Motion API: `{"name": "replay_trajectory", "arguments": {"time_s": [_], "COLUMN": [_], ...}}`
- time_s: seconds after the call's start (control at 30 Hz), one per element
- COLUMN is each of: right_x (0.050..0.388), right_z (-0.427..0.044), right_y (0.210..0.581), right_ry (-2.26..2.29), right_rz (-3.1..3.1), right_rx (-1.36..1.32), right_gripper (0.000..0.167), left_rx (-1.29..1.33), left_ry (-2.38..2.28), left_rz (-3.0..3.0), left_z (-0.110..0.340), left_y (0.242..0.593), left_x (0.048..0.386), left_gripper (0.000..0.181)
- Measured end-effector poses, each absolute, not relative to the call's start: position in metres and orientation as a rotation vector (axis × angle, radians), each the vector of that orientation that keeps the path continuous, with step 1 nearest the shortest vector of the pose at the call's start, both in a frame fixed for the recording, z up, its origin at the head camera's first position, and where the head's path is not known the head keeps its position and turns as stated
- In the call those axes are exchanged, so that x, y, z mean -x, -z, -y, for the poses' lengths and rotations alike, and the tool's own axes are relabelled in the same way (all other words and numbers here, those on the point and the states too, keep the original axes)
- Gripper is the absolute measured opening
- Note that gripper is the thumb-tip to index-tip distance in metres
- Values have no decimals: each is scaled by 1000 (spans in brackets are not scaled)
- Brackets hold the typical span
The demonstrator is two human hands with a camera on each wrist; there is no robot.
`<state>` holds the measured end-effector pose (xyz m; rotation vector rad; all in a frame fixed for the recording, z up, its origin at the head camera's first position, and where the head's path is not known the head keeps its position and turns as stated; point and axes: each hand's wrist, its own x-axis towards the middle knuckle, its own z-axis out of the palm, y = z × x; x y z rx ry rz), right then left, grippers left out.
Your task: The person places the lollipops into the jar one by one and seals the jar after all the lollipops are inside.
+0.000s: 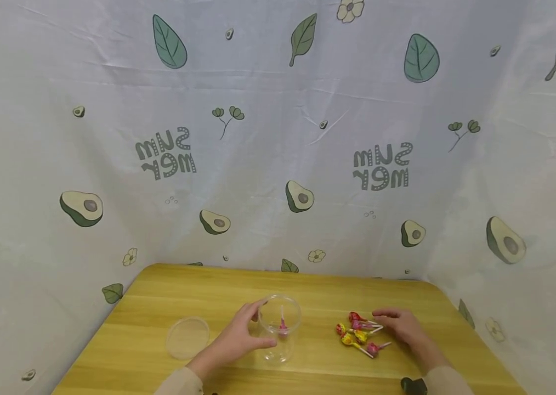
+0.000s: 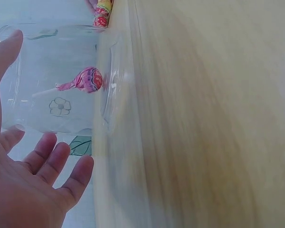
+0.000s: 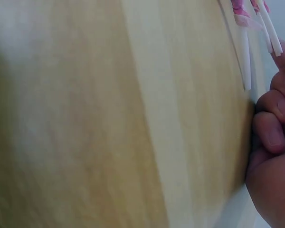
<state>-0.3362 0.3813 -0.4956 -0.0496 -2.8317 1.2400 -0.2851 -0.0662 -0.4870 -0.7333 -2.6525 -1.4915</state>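
"Pale sleeves [image 1: 179,382] sit nearest the head camera, one to each side of the clear cup [image 1: 279,346]. Anything else that close?"

"Something small and dark [image 1: 413,386] by the right wrist, to the right of the cup and nearer the camera than it is. I can't make out what it is."

"How does the cup stand?"

"Upright on the wooden surface [image 1: 327,376]. Inside it is one pink lollipop [image 1: 283,329], head down near the base, white stick pointing up."

"And the hands?"

"Left hand [image 1: 238,337] is at the cup's left side, thumb and forefinger bent round the wall near the rim. Its other fingers fan out loosely, off the cup."

"What about the other one?"

"Right hand [image 1: 403,326] is well to the right of the cup. Its forefinger reaches to the tips of some white sticks, and the remaining fingers are folded in. Whether it pinches a stick, I can't tell."

"Whose sticks are those?"

"They belong to the loose lollipops [image 1: 361,336], six by my count, in red, pink and yellow wrappers. They lie in a cluster right of the cup, between it and that hand."

"Left of the cup?"

"One round, clear lid [image 1: 187,339], lying flat. Behind the cup hangs a pale cloth [image 1: 268,137] printed with avocados, leaves and a mirrored 'summer'."
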Motion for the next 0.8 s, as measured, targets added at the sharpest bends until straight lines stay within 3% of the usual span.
{"name": "replay_trajectory", "arguments": {"time_s": [0.53,0.8], "right_x": [325,325], "right_z": [-378,-375], "right_y": [494,496], "right_ry": [-1278,-1130], "right_rz": [2832,2874], "right_rx": [-40,-36], "right_gripper": [26,15], "left_rx": [730,733], "left_ry": [1488,1480], "left_rz": [2647,2646], "left_z": [65,63], "left_y": [488,488], "left_x": [283,280], "left_gripper": [87,87]}}
